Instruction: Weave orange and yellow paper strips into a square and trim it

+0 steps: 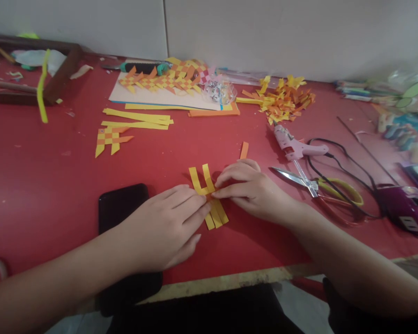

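Yellow paper strips lie side by side on the red table, with an orange strip crossing them at the middle. My left hand presses its fingertips on the left side of the crossing, its fingers lying fairly flat. From the right, my right hand pinches the orange strip's end between thumb and fingers. Just beyond that hand lies a short orange paper piece. A woven yellow-and-orange paper fish rests farther left. Partly under my left forearm is a black phone.
A pink glue gun and scissors lie to the right, near a black cable and a purple box. Behind are yellow strips, several woven fish and a heap of paper scraps. A wooden frame sits at far left.
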Tool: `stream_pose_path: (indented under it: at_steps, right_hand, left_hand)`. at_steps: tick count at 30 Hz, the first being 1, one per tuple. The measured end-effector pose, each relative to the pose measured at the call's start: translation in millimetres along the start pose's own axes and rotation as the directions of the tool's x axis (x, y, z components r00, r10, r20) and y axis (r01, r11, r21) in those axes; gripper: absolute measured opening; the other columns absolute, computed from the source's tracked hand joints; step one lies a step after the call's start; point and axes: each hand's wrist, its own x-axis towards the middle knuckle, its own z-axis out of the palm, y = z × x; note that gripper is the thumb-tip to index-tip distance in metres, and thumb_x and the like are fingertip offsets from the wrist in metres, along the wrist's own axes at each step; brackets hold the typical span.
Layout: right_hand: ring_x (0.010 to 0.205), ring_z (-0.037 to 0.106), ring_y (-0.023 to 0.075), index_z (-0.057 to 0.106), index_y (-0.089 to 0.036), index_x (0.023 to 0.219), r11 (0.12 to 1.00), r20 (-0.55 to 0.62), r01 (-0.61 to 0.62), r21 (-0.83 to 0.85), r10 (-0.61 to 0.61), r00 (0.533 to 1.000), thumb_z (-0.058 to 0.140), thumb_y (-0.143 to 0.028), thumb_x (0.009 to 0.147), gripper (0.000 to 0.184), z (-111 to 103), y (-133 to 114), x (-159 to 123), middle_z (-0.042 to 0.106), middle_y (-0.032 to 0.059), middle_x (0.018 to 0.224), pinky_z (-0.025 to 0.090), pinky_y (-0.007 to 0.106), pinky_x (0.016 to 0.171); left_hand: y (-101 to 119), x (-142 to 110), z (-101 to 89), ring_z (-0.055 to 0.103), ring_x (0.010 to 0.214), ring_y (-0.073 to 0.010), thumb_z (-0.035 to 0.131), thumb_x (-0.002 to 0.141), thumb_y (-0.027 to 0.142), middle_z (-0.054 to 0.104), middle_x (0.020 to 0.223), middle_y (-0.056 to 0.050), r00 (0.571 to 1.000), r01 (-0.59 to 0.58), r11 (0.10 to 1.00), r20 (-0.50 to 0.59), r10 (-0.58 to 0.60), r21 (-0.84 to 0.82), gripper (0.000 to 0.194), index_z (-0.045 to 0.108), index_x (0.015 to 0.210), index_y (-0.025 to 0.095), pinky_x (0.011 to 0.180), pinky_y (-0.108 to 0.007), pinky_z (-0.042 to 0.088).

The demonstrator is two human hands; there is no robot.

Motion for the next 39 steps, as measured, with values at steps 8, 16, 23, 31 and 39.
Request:
stream_pose_path:
  at_steps: [8,16,23,31,39]
  right_hand:
    - [0.098,0.062,0.0176,0.076,-0.028,0.095,1.000,-0.001,-0.004,0.008,0.004,1.000,0.053,-0.013,0.096,0.028,0.1,0.1,0.3,0.071,0.0025,0.099,0.038,0.043,0.095]
    - [0.101,0.062,0.0177,0.071,-0.023,0.104,0.994,0.013,-0.079,0.082,0.078,0.997,0.046,-0.005,0.092,0.033,-1.4,-4.6,1.9,0.071,0.0032,0.102,0.042,0.039,0.093]
    - [0.107,0.065,0.0208,0.054,-0.019,0.125,0.946,-0.130,-0.296,0.131,0.312,0.941,0.059,-0.019,0.091,0.034,4.5,-10.6,8.3,0.073,0.0050,0.107,0.045,0.039,0.097]
    - [0.094,0.065,0.0185,0.055,-0.023,0.124,0.948,-0.084,-0.251,0.197,0.271,0.959,0.064,-0.018,0.087,0.038,8.0,-13.4,11.3,0.073,0.0003,0.092,0.046,0.037,0.092]
    - [0.101,0.065,0.0211,0.056,-0.024,0.117,0.948,-0.108,-0.279,0.151,0.296,0.949,0.062,-0.018,0.088,0.030,12.0,-10.7,12.6,0.073,0.0013,0.093,0.044,0.040,0.095]
  left_hand:
    - [9.0,3.4,-0.9,0.054,0.098,-0.0326,0.043,0.095,0.039,0.062,0.108,-0.017,0.994,0.102,0.993,0.053,-0.100,-0.052,0.051,0.060,0.129,0.003,0.092,-0.050,0.048]
    - [12.3,5.3,-0.2,0.051,0.097,-0.0317,0.043,0.095,0.038,0.061,0.108,-0.017,0.990,0.124,0.992,0.073,-0.121,-0.033,0.051,0.060,0.128,0.002,0.093,-0.049,0.045]
    - [12.4,5.5,-0.1,0.051,0.100,-0.0323,0.043,0.095,0.036,0.060,0.113,-0.017,0.991,0.117,0.993,0.066,-0.115,-0.030,0.050,0.060,0.128,0.003,0.097,-0.050,0.044]
    - [12.4,5.1,0.7,0.052,0.098,-0.0330,0.043,0.095,0.036,0.060,0.108,-0.017,0.990,0.128,0.991,0.061,-0.127,-0.025,0.047,0.062,0.124,0.004,0.092,-0.051,0.048]
    - [13.4,2.6,4.4,0.053,0.110,-0.0377,0.043,0.095,0.037,0.053,0.132,-0.023,0.987,0.157,0.988,0.050,-0.156,-0.011,0.051,0.058,0.131,0.004,0.095,-0.054,0.048]
